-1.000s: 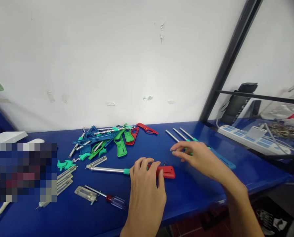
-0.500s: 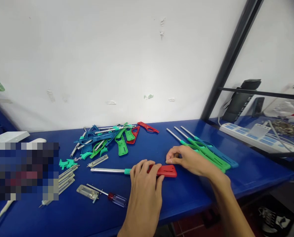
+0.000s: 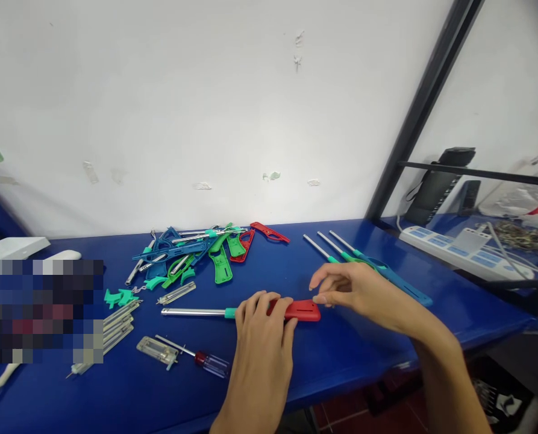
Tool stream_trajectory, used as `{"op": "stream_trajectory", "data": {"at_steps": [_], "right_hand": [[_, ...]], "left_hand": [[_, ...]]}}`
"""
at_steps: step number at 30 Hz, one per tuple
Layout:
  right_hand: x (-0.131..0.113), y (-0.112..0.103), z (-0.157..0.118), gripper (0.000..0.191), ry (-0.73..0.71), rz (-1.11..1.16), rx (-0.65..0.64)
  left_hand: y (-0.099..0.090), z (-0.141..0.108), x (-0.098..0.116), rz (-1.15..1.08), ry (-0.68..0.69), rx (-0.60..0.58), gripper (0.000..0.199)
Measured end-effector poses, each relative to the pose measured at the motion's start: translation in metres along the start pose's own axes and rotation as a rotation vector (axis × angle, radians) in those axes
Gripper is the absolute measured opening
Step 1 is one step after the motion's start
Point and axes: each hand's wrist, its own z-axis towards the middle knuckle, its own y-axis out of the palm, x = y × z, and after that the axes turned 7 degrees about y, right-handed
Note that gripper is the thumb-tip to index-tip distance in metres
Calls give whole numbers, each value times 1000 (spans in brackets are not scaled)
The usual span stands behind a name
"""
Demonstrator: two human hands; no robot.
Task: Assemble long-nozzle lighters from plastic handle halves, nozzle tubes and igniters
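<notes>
A red long-reach gas lighter lies flat on the blue table, its metal tube pointing left. My left hand is closed over its middle, fingers on the far side and thumb on the near side. My right hand hovers at the handle's right end, with thumb and forefinger apart and the other fingers curled. I see nothing between them; whether the thumb tip touches the handle, I cannot tell. A screwdriver with a clear handle lies left of my left wrist, beside a clear fuel tank part.
Several finished-looking lighters, one blue, lie partly behind my right hand. A pile of blue, green and red handle shells sits by the wall. Green triggers and clear tanks lie left. A power strip stands right.
My right hand has moved slightly right, and its thumb and forefinger have come apart. My left hand stays on the red lighter. The whole view has shifted a little.
</notes>
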Motion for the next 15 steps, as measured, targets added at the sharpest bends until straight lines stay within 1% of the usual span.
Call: {"op": "stream_trajectory", "data": {"at_steps": [2,10,15], "right_hand": [[-3,0,-3,21,8,-16,-5],[-7,6,-2,14,-1,-100,-13],[-15,10,-3,18,-7,-101,-45]], "left_hand": [[0,0,1,-5,4,-8,27],[0,-2,2,-8,0,-19,28],[0,-3,2,-8,20,-13,28]]}}
